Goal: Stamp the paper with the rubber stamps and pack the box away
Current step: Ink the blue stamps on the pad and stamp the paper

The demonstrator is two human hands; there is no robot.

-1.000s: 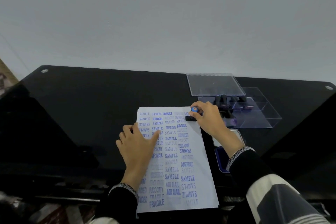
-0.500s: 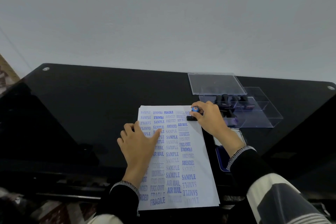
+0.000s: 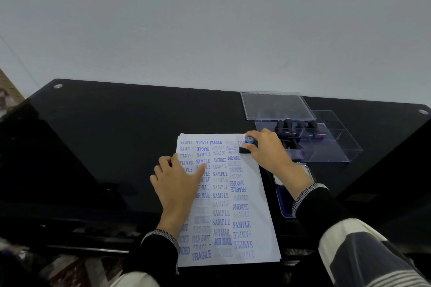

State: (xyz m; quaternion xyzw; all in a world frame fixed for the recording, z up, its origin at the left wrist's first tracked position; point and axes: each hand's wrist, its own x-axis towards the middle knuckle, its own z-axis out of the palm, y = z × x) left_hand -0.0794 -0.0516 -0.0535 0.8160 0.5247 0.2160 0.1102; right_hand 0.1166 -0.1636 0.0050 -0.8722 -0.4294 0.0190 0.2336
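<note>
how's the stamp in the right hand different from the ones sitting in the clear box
The stamp in the right hand is pressed onto the top right corner of the paper, gripped by the right hand; the stamps in the clear box stand untouched inside the box. The held stamp shows a blue cap with an orange dot on top; the boxed ones look plain dark from here. All stand upright, and their bodies are dark.
</note>
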